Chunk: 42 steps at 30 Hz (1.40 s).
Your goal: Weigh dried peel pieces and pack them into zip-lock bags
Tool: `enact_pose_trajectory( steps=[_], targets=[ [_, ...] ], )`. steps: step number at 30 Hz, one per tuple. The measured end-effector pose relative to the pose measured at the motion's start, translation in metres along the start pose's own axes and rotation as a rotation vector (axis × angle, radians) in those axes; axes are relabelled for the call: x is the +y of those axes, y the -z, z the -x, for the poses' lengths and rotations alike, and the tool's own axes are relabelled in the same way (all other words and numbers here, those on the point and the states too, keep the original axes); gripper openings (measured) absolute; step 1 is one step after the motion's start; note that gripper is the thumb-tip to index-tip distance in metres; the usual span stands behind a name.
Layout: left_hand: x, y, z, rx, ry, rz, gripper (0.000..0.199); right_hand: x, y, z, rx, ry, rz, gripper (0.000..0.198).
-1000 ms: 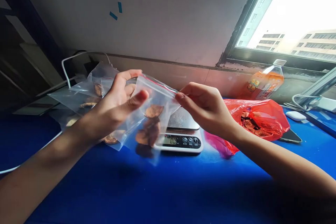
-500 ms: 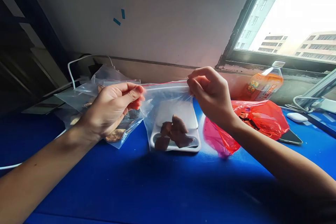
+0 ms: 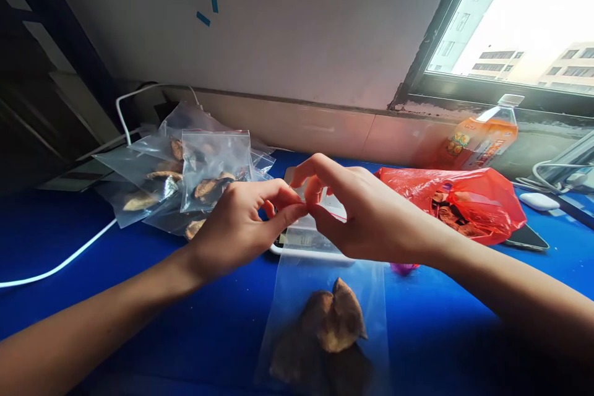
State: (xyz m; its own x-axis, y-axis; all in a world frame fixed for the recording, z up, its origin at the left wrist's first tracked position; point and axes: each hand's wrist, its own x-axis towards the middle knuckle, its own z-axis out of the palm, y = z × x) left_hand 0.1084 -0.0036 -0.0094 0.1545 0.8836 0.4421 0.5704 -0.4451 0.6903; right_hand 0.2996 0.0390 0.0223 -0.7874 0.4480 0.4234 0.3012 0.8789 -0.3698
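A clear zip-lock bag [image 3: 325,275] hangs from my fingers toward me, with several brown dried pieces [image 3: 341,315] in its lower part. My left hand [image 3: 253,213] pinches the bag's red-lined top edge between thumb and forefinger. Right beside it, my right hand [image 3: 348,204] is also closed in a pinch on that edge, the fingertips of both hands meeting. Behind the bag and partly hidden by my hands lies a white kitchen scale [image 3: 320,253] on the blue table [image 3: 185,334].
Filled zip-lock bags [image 3: 216,161] are piled at the left, by a white cable [image 3: 69,260]. To the right sit a red plastic bag [image 3: 492,207] of dried pieces, a dark phone [image 3: 529,239], a white mouse-shaped object [image 3: 539,201] and an orange drink bottle [image 3: 487,133].
The bag has come off above the scale and nearer to me. My hands, apart on its top edge before, have come together at its middle.
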Motion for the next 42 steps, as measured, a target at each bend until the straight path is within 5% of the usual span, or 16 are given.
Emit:
enact_pose_trajectory(
  steps=[4,9,15,28,35,42],
  targets=[
    [-0.004,0.002,0.000,0.036,0.013,0.066,0.028,0.002,-0.005,0.000,0.037,-0.022,-0.028,0.029],
    [0.001,0.007,0.001,0.105,-0.162,-0.105,0.021,0.002,-0.012,0.000,0.140,0.005,-0.018,0.035],
    [0.002,0.005,0.001,0.062,-0.199,-0.126,0.017,0.002,-0.013,-0.001,0.164,0.080,0.021,0.031],
    [-0.009,0.049,-0.020,0.249,-0.010,0.060,0.016,0.015,0.000,-0.006,0.245,-0.056,0.033,0.024],
    [-0.031,0.066,-0.027,0.234,0.109,0.143,0.022,0.038,0.004,-0.014,0.269,-0.131,-0.015,0.024],
    [-0.059,0.115,-0.032,0.739,0.003,0.235,0.011,0.080,0.037,0.005,0.527,-0.489,0.051,0.022]
  ],
)
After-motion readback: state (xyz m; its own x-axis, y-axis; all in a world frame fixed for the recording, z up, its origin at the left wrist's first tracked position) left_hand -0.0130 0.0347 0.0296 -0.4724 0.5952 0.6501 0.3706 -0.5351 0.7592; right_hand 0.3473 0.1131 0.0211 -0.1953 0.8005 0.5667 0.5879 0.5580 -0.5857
